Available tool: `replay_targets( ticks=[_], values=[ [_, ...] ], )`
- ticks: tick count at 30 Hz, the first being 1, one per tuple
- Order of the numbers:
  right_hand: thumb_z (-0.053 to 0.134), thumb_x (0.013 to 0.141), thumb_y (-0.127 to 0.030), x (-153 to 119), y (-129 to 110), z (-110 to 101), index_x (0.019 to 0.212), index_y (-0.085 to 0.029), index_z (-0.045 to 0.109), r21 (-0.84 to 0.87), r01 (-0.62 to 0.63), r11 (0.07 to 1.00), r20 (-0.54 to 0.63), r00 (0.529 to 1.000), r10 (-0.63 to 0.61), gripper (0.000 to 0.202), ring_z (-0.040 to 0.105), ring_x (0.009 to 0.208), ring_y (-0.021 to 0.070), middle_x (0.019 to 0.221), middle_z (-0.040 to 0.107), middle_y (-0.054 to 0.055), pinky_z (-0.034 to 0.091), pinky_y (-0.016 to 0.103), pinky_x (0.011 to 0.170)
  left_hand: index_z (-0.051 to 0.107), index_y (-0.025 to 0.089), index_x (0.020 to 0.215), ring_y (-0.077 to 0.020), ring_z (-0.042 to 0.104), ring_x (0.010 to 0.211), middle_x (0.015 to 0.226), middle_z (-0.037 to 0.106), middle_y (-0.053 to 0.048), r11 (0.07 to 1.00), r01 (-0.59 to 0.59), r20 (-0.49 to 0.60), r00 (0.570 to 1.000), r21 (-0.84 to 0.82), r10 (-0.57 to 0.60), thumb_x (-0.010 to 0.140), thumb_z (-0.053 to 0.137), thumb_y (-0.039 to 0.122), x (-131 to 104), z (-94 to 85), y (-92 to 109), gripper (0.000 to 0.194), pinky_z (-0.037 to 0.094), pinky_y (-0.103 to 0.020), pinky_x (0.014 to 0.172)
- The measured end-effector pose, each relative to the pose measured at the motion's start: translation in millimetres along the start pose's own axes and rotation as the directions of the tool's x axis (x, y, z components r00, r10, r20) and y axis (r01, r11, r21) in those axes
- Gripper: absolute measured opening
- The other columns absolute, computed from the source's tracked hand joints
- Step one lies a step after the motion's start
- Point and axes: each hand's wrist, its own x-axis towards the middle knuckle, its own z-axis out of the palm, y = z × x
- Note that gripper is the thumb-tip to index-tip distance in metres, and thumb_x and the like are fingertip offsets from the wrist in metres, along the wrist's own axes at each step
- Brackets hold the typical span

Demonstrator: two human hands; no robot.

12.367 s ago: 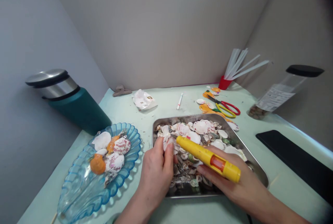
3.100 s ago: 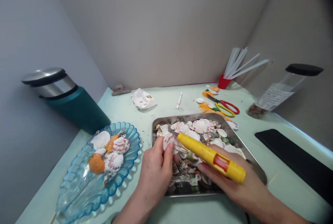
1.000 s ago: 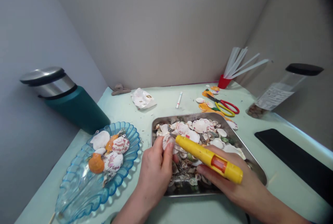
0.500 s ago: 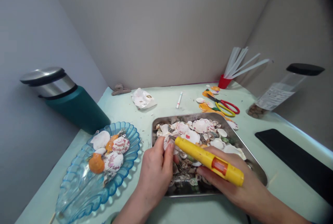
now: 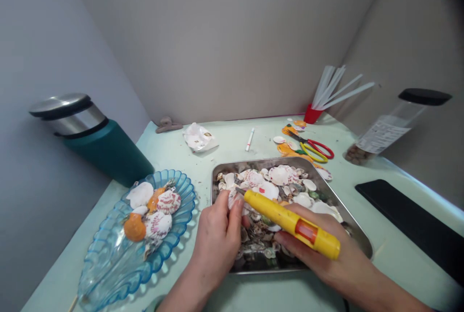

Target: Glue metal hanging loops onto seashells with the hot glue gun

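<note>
Pale green covers the table, backed by plain grey walls. Near its front edge sits a metal tray heaped with loose shells, and over that both hands work. The left hand pinches a small whitish shell between thumb and fingers; the right hand grips a yellow glue gun, its nozzle aimed at the shell's upper edge.

To do this well, I'd steady the left wrist, hold the shell by its sides and bring the nozzle just to the surface, squeezing lightly so the glue doesn't run. Fingertips belong well back from the hot metal (a thumb that close could easily get singed).

Much is hard to make out: whether the nozzle touches the shell, and whether any glue is out. The left fingers cover part of the shell, the gun's trigger and handle are hidden, and the blue dish nearly reaches the bottom of the view, its lower tip hard to see.
</note>
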Motion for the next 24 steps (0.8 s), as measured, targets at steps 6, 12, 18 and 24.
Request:
replay_targets(
  ticks=[6, 12, 18, 24],
  values=[
    [0.059, 0.086, -0.030, -1.0, 7.2, 1.6, 0.094, -0.024, 0.059, 0.005, 0.007, 1.000, 0.002, 1.000, -0.007, 0.010, 0.065, 0.080, 0.0188, 0.086, 0.066, 0.000, 0.050, 0.026, 0.068, 0.043, 0.023, 0.073, -0.0138, 0.057, 0.049, 0.058, 0.065, 0.003, 1.000, 0.009, -0.024, 1.000, -0.006, -0.010, 0.093, 0.040, 0.031, -0.3, 0.5, 0.4, 0.021, 0.036, -0.022, 0.051],
    [0.058, 0.088, -0.030, -1.3, -1.0, -0.5, 0.091, -0.024, 0.059, 0.025, 0.000, 1.000, 0.023, 1.000, -0.001, 0.007, 0.064, 0.073, 0.0166, 0.082, 0.066, -0.002, 0.049, 0.025, 0.065, 0.045, 0.023, 0.074, -0.0143, 0.059, 0.051, 0.058, 0.066, 0.003, 1.000, 0.008, -0.013, 1.000, -0.015, -0.009, 0.093, 0.040, 0.030, -0.8, 0.1, -0.1, 0.020, 0.038, -0.023, 0.053],
    [0.058, 0.087, -0.029, -1.5, 2.5, 0.7, 0.091, -0.024, 0.059, -0.003, 0.015, 1.000, -0.003, 1.000, -0.015, 0.007, 0.065, 0.075, 0.0177, 0.082, 0.066, -0.001, 0.050, 0.025, 0.065, 0.045, 0.023, 0.074, -0.0142, 0.057, 0.051, 0.059, 0.066, 0.003, 1.000, 0.018, -0.004, 1.000, -0.002, -0.018, 0.093, 0.040, 0.031, -0.2, -0.3, -0.9, 0.021, 0.036, -0.023, 0.053],
    [0.057, 0.087, -0.024, -1.7, 0.1, 0.1, 0.101, -0.024, 0.061, -0.015, 0.035, 0.999, -0.022, 0.999, -0.035, 0.015, 0.066, 0.079, 0.0182, 0.082, 0.068, -0.001, 0.050, 0.023, 0.064, 0.045, 0.022, 0.074, -0.0136, 0.054, 0.047, 0.059, 0.065, 0.003, 0.997, 0.058, -0.021, 0.998, -0.049, -0.060, 0.093, 0.040, 0.036, -0.4, -0.1, -0.1, 0.024, 0.035, -0.023, 0.051]
  ],
)
